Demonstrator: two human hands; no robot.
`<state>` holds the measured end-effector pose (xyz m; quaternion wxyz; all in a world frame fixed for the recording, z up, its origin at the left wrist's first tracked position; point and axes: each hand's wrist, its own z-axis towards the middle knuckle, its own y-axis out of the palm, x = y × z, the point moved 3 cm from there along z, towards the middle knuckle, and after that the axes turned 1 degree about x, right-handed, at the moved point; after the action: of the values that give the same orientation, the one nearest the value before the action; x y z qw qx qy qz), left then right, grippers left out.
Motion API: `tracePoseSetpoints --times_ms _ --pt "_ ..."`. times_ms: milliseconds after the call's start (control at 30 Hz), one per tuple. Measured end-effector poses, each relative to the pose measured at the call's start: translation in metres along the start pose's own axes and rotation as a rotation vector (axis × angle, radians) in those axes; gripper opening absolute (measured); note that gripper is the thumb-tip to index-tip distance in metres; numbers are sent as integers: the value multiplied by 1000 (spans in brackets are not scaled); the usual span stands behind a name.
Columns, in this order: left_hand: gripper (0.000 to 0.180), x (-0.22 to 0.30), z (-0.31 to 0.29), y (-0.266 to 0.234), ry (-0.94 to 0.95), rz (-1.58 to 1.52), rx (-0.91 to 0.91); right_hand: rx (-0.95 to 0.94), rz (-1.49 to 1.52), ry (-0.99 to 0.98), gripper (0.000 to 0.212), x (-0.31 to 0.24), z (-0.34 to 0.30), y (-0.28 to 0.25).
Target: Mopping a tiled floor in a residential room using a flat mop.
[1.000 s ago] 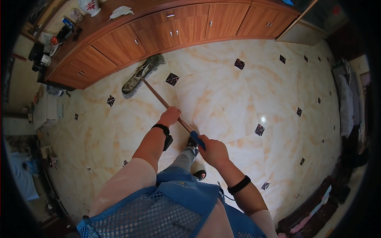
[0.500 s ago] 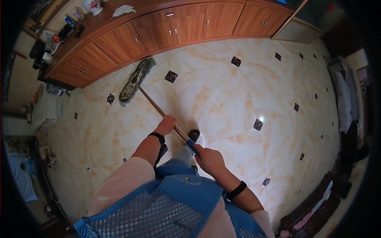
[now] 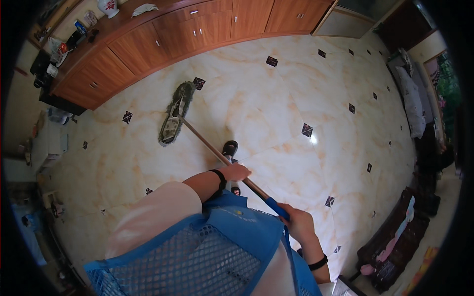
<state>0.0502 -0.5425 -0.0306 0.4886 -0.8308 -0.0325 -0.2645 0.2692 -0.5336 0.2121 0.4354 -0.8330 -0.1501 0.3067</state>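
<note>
A long-handled flat dust mop [image 3: 207, 142] slants across the view from upper left to lower right. Its grey fringed head [image 3: 172, 130] rests on the tiled floor, turned lengthwise, with its far end beside a dark diamond inlay. My left hand [image 3: 235, 172] is closed around the brown pole at its middle. Lower down, my right hand [image 3: 297, 221] grips the blue end of the handle, close to my right side. My slippered foot [image 3: 230, 148] stands on the floor next to the pole.
A long wooden cabinet [image 3: 192, 33] lines the far wall, with a white vase [image 3: 108, 8] and small items on top. At left stands a white cabinet [image 3: 49, 140]. A bed-like seat with a pillow [image 3: 412, 103] and a dark wooden bench [image 3: 395, 241] stand along the right.
The mop head has come away from the cabinet, nearer to me and slightly right. Both hands have moved right and down with the handle. My view has shifted a little.
</note>
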Motion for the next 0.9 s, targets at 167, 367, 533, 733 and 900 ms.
tracePoseSetpoints --times_ms 167,367,533,733,900 --pt "52 77 0 -21 -219 -667 -418 86 0 47 33 20 -71 -10" --pt "63 121 -7 -36 -124 -623 -359 87 -74 47 33 17 -108 -40" --pt "19 106 15 14 206 -144 79 88 -20 53 30 16 -93 -42" --pt "21 107 -14 -30 -9 -368 19 70 -71 82 33 14 -76 -34" --pt "32 97 -6 -7 -96 -369 -21 23 -41 106 37 26 -67 -17"
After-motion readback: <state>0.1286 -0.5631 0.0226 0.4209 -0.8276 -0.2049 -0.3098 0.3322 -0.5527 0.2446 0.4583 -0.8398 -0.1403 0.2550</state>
